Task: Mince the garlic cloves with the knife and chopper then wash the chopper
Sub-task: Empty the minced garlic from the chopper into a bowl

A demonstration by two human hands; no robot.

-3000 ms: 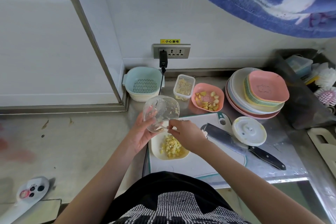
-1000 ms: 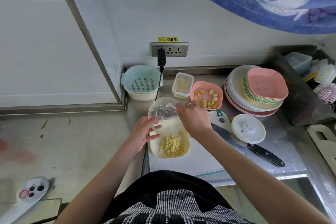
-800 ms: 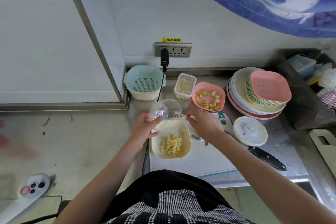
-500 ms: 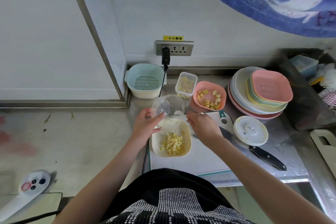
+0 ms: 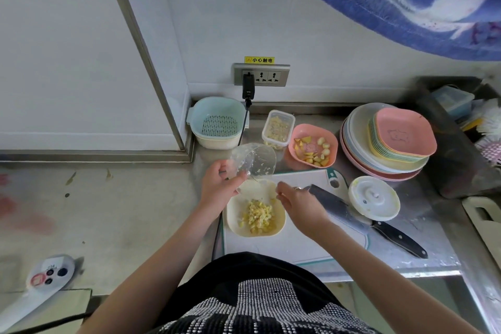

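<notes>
Stacked plates [image 5: 360, 154] beside blue colander [image 5: 218, 122].

Kitchen: steel counter [image 5: 423, 228], stacked plates [image 5: 385, 149], cutting board [image 5: 295, 247], colander [image 5: 218, 122].

Bright, even daylight; soft, short shadows under the knife [image 5: 366, 221] and white chopper lid [image 5: 373, 202]. Mild glare on steel counter [image 5: 423, 228] at right. Wide-angle bowing: wall trim [image 5: 146, 51] leans, corners stretch. Blue cloth [image 5: 406, 0] at top blurred; right hand [image 5: 301, 205] slightly motion-smeared.
</notes>
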